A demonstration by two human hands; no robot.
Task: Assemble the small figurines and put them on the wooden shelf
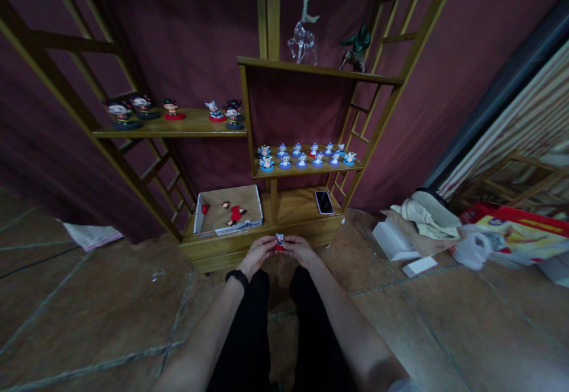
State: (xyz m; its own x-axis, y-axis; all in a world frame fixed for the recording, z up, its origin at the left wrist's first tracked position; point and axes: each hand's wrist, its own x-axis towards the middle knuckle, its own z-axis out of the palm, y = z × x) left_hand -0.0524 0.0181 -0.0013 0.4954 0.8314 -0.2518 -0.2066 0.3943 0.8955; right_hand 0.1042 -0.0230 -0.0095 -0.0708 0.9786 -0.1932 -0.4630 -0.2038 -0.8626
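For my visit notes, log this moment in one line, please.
left hand: holds red-based figurine; right hand: holds same figurine; open box: lower shelf, left of phone

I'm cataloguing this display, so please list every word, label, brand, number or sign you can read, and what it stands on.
No text is legible.
Open box: marks on its front wall, too small and blurred to read.
Red and yellow package: any print too blurred.
Paper at left: any writing too faint.
Held figurine: no lettering can be made out.

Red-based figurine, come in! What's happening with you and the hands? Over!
Left hand, right hand: both pinching the red-based figurine. Figurine upright. Open box beyond, not blocking the hands.
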